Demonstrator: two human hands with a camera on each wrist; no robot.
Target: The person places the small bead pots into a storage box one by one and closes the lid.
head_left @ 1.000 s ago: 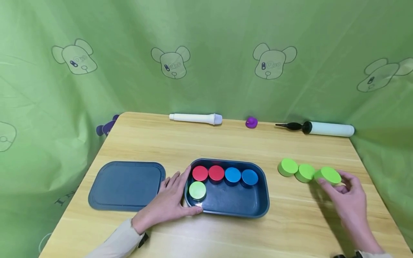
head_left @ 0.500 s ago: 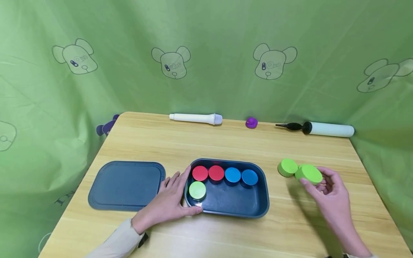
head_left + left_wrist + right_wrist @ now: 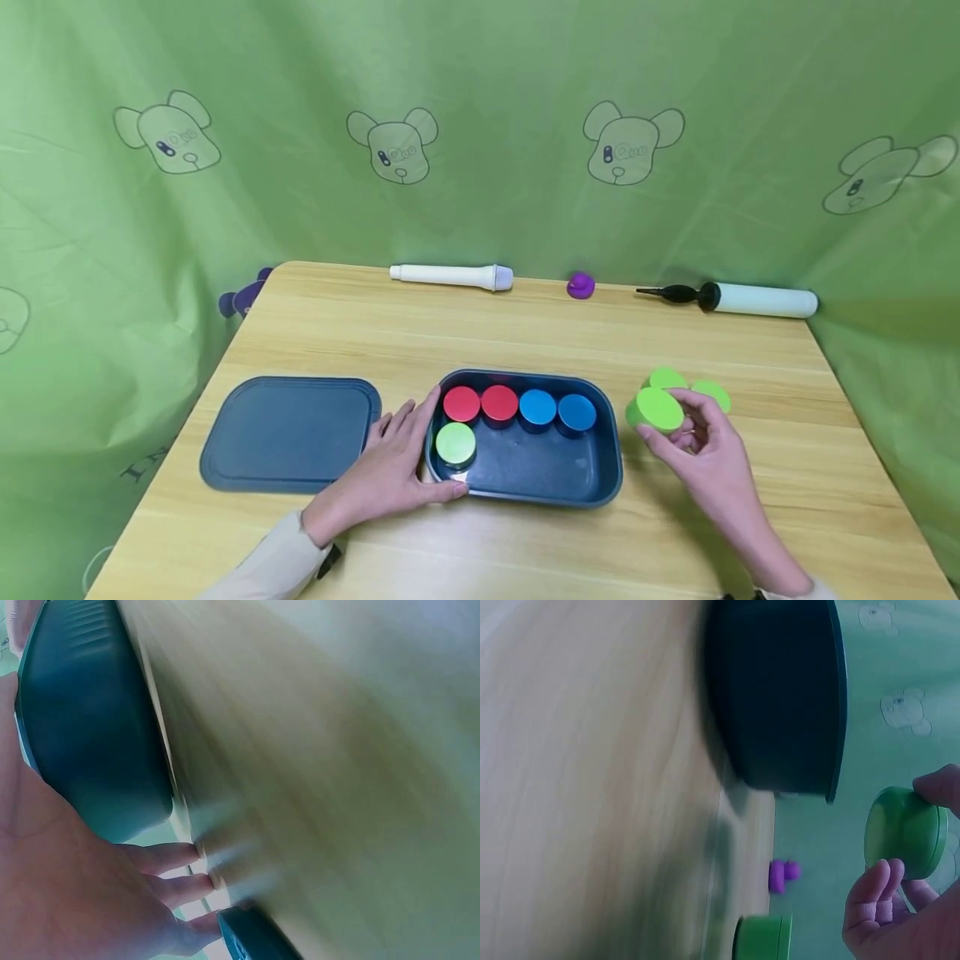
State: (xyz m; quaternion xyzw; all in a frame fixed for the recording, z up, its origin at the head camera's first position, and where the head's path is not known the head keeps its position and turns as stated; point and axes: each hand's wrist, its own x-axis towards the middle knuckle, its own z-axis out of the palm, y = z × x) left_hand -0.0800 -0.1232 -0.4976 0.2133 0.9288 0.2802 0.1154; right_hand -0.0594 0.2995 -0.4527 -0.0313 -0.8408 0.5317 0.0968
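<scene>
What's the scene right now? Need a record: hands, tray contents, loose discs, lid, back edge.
left hand: against the left end of the tray, thumb at near rim
right hand: pinches a raised green disc, off the table
tray contents: two red discs and two blue discs along far side; one pale green disc nearer, left end
loose discs: two green ones, right of tray
lid: flat, left of tray
back edge: white stick-shaped item, purple toy, white-and-black pump

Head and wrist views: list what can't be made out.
Head: rear green cylinder, lower part hidden by the held green cylinder.
Head: right green cylinder, partly hidden by the right hand.
Left wrist: dark blue box, inside hidden by its wall.
Right wrist: lower green cylinder, cut off by the bottom edge.
</scene>
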